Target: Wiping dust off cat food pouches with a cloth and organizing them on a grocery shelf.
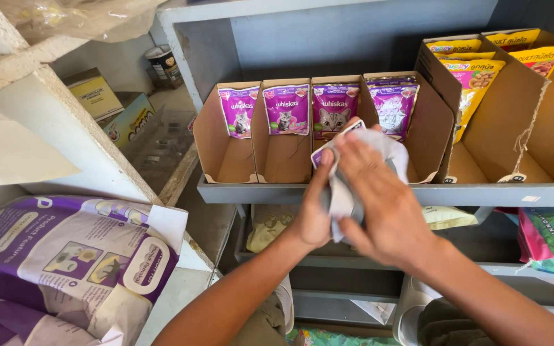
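My left hand (315,214) grips a purple pet-food pouch (329,146) from the left and below, in front of the shelf. My right hand (383,202) presses a grey cloth (341,200) over the front of that pouch. Most of the pouch is hidden by the cloth and fingers. Behind the hands stands a brown cardboard display box (226,160) with four slots, each holding purple pouches with cat pictures (286,109).
The box rests on a grey metal shelf (482,194). A second cardboard box (514,122) with yellow pouches stands to the right. A large purple and white bag (65,263) lies at lower left. Small boxes and a tin (165,64) sit at the back left.
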